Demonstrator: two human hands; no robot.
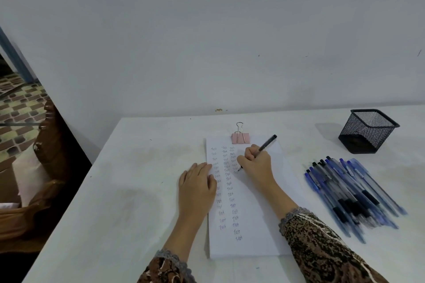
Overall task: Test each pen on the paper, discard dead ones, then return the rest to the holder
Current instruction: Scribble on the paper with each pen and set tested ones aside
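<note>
Paper (253, 190): 3 "Test" columns; 1 pen (266, 142) in right hand (255, 163) grip.

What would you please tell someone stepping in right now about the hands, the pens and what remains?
Right hand grips a black pen, tip on the paper, third column.
Left hand lies flat on the paper's left edge, steadying it.
Clip holds the top of the sheets.
Pile of pens lies right of the paper; the mesh holder appears empty.
Done: many "Test" marks written.
Left: finish this pen, return working ones to the holder.
</note>
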